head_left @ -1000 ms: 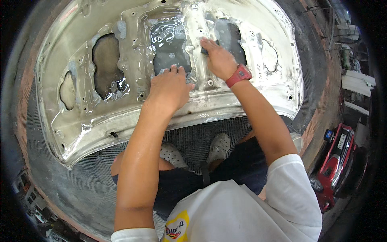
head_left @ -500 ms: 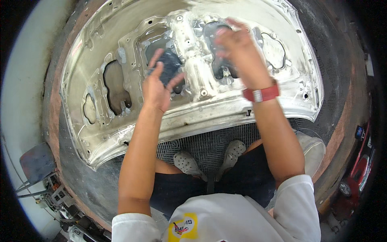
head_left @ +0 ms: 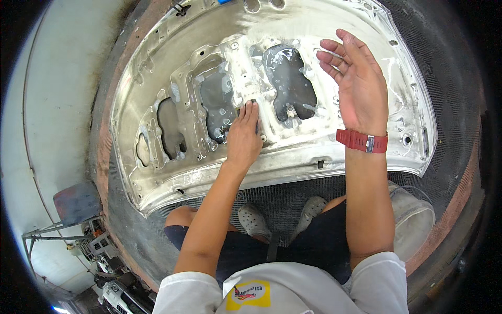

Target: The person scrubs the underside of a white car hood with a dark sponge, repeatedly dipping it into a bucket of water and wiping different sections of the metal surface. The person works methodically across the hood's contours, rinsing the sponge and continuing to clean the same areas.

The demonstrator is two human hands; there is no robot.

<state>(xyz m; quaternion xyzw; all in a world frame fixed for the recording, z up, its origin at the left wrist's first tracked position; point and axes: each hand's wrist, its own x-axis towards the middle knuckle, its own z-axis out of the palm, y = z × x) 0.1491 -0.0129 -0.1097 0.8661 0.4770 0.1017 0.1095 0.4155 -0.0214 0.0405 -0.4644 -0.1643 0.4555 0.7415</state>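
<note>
A car bonnet (head_left: 287,152) of bare, wet, silvery metal lies inner side up in front of me, with cut-out openings and soapy water on it. My left hand (head_left: 244,137) presses down on its middle rib, fingers together and pointing away from me. Beneath those fingers is a thin dark pad (head_left: 257,126); only its edges show, and the hand covers the rest. My right hand (head_left: 361,78) is raised above the right half of the bonnet, palm turned inward, fingers loosely bent and apart. It holds nothing. A red-strapped watch (head_left: 362,141) is on that wrist.
A pale bucket (head_left: 410,217) stands by my right leg. My grey clogs (head_left: 254,221) are on the dark ribbed floor (head_left: 277,193) at the bonnet's near edge. Car parts (head_left: 107,256) lie by the left wall (head_left: 57,104). Something blue (head_left: 224,1) shows at the far edge.
My left hand has moved right and nearer to me with the dark pad, down onto the middle rib. My right hand has swung to the right, away from the opening. The view has shifted slightly.
</note>
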